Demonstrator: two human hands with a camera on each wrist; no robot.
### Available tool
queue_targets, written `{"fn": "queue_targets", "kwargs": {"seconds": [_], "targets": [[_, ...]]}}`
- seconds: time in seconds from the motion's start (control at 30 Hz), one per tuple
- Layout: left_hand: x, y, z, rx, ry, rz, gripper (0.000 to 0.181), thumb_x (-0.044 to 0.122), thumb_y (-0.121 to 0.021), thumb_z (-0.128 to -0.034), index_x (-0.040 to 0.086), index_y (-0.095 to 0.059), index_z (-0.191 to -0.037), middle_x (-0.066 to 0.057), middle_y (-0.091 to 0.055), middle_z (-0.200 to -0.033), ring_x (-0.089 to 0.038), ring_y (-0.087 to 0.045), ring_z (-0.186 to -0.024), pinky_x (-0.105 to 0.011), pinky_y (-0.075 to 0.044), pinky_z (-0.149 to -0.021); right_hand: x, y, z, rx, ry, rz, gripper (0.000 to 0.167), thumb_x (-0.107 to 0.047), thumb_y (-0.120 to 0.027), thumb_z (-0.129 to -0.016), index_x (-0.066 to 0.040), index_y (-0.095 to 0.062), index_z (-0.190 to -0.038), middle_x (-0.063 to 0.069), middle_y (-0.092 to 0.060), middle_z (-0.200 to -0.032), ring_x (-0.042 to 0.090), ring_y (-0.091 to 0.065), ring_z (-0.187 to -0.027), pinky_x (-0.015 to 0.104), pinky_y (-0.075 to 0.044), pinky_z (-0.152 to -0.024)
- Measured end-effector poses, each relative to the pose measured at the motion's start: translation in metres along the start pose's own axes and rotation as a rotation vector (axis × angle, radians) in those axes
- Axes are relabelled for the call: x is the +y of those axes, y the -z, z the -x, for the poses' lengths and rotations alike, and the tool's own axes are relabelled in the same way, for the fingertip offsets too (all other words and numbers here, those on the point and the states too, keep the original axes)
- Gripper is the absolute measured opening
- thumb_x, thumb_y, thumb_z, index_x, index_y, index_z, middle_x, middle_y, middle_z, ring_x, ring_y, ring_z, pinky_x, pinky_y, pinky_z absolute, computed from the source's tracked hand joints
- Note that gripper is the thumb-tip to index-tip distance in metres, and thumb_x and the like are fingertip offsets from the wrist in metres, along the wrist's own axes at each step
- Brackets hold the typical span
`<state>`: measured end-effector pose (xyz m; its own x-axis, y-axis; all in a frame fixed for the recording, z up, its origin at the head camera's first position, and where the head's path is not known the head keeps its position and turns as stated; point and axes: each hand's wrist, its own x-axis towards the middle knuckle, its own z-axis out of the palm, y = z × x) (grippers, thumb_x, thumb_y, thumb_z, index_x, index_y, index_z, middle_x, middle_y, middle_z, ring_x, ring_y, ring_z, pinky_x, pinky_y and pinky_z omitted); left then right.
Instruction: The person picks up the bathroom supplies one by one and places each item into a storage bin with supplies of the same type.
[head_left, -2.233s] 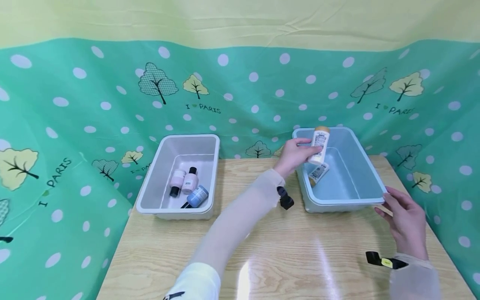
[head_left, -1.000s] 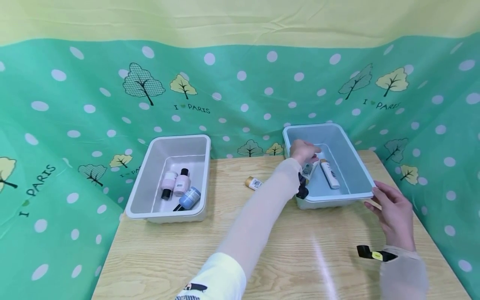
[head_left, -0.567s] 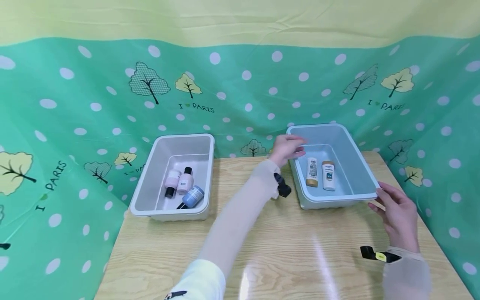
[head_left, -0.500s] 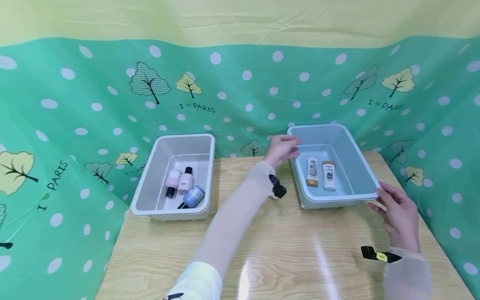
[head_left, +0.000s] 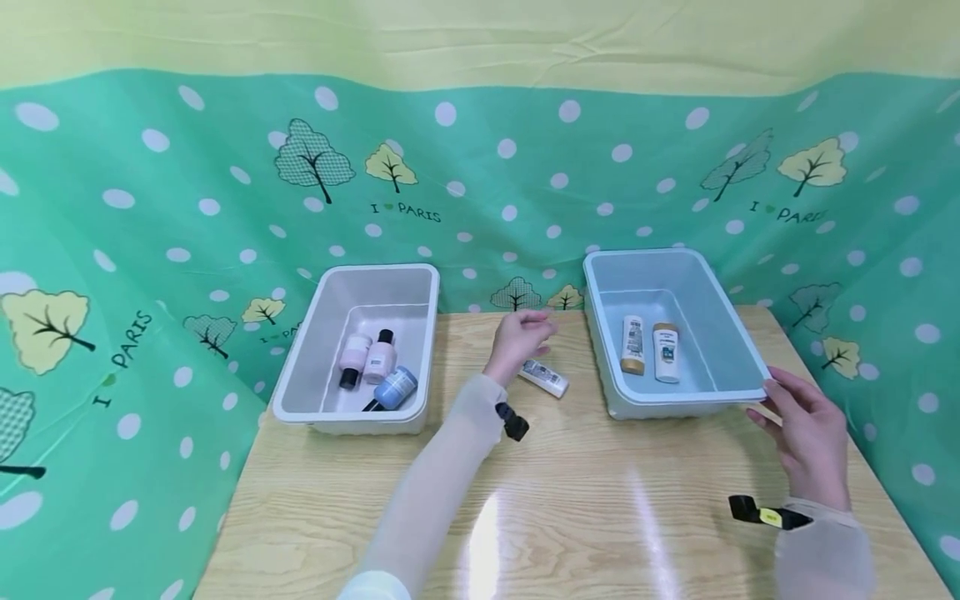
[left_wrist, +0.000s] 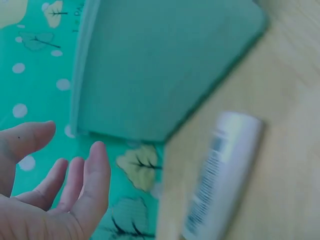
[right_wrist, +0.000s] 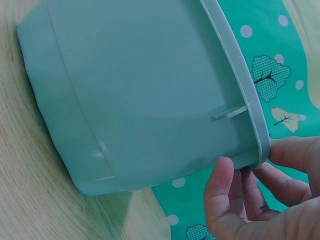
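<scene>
My left hand (head_left: 519, 340) hovers between the two bins with thumb and fingers apart and nothing in them. Just beside it, a white bottle (head_left: 545, 377) lies on the table; in the left wrist view that bottle (left_wrist: 222, 175) is blurred, to the right of the fingers. At the near right corner of the blue bin (head_left: 690, 398), my right hand (head_left: 813, 433) pinches the rim, and the right wrist view shows the thumb and fingers at the bin's edge. Inside the blue bin are a bottle with its gold cap toward me (head_left: 632, 344) and another with its gold cap away (head_left: 666, 352).
A grey bin (head_left: 431, 333) stands at the left, holding two pink bottles with black caps (head_left: 380, 358) and a blue one (head_left: 395, 388). Behind the wooden table (head_left: 570, 500) hangs a green dotted curtain (head_left: 480, 200).
My left hand let go of a bottle in the blue bin, then moved left out of it to above the table. The right hand has stayed at the rim.
</scene>
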<state>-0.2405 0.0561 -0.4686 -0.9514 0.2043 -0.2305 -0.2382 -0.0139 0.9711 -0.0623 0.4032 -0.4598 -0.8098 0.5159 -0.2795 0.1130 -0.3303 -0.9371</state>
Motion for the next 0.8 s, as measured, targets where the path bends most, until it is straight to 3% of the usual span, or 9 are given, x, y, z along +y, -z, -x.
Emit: {"fn": "queue_targets", "kwargs": {"seconds": [0.17,0.33,0.63,0.8], "targets": [[-0.027,0.021,0.007,0.081,-0.036,-0.208,0.037,0.02,-0.077,-0.0898,0.007,-0.067,-0.123,-0.007,-0.065,-0.115,-0.028,-0.066,-0.104,-0.036,-0.058,-0.084,0.001,0.0,0.0,0.007,-0.006,-0.014,0.043,-0.016,-0.078,-0.089,-0.012,-0.068,-0.13,-0.001,-0.056,-0.118,0.013,-0.066,-0.089,0.029,-0.06,-0.063],[-0.047,0.04,0.011,0.143,-0.041,-0.376,0.044,0.027,-0.076,-0.0903,0.008,-0.065,-0.129,-0.008,-0.06,-0.13,-0.026,-0.058,-0.116,-0.04,-0.051,-0.094,0.0,-0.001,0.0,0.01,-0.013,0.007,0.046,-0.019,-0.078,-0.088,-0.013,-0.066,-0.133,-0.002,-0.056,-0.118,0.013,-0.064,-0.091,0.029,-0.06,-0.064],[-0.063,0.048,0.008,0.113,0.026,-0.441,0.058,0.028,-0.077,-0.0884,0.011,-0.057,-0.14,-0.016,-0.052,-0.142,-0.032,-0.051,-0.126,-0.046,-0.046,-0.102,0.0,-0.001,-0.001,0.018,-0.026,0.046,0.052,-0.025,-0.078,-0.088,-0.014,-0.063,-0.136,-0.003,-0.055,-0.119,0.012,-0.062,-0.092,0.029,-0.06,-0.066],[-0.066,0.048,0.002,0.082,0.025,-0.469,0.064,0.028,-0.079,-0.0866,0.013,-0.054,-0.143,-0.016,-0.05,-0.146,-0.031,-0.053,-0.124,-0.045,-0.047,-0.101,0.001,-0.002,0.0,0.02,-0.02,0.062,0.054,-0.026,-0.077,-0.089,-0.014,-0.061,-0.139,-0.003,-0.054,-0.118,0.013,-0.062,-0.093,0.028,-0.06,-0.067]]}}
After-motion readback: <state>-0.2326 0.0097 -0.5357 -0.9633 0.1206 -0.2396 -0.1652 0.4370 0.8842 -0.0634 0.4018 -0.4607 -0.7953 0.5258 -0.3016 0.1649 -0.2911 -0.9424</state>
